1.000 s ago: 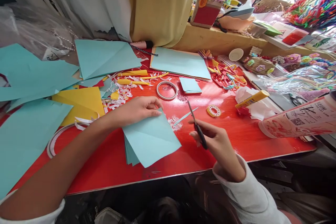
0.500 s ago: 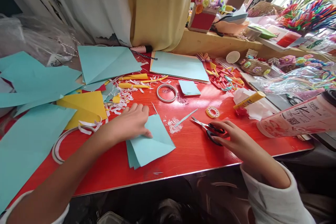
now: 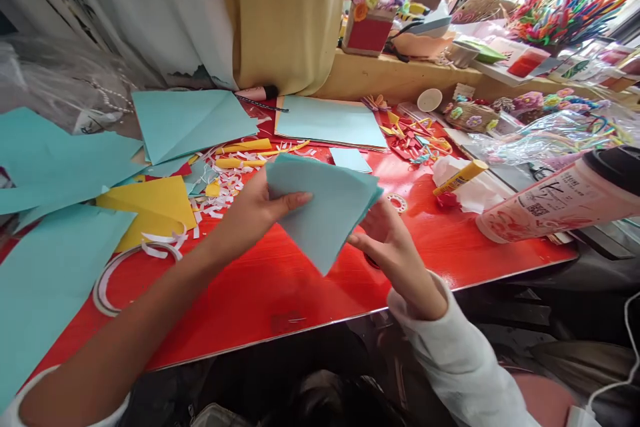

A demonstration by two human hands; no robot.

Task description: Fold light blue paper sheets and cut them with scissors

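Note:
A stack of light blue paper sheets [image 3: 325, 203] is held up above the red table, a corner pointing down. My left hand [image 3: 265, 203] grips its left side, thumb on top and the other fingers hidden beneath. At the right edge of the stack, my right hand [image 3: 385, 240] has its thumb by the edge and its fingers partly behind the paper. Only a small dark part of the scissors [image 3: 371, 261] shows on the table beside my right hand.
The red table [image 3: 240, 300] holds a small blue paper pile [image 3: 351, 160], paper scraps [image 3: 227, 183], a yellow sheet [image 3: 150, 207] and a tape ring [image 3: 103, 290] on the left. A pink cup [image 3: 555, 203] leans at the right, near a glue stick [image 3: 460, 178].
My left hand has lifted the blue sheets off the table. My right hand has left the scissors and moved left to the sheets' right edge. The view has shifted slightly.

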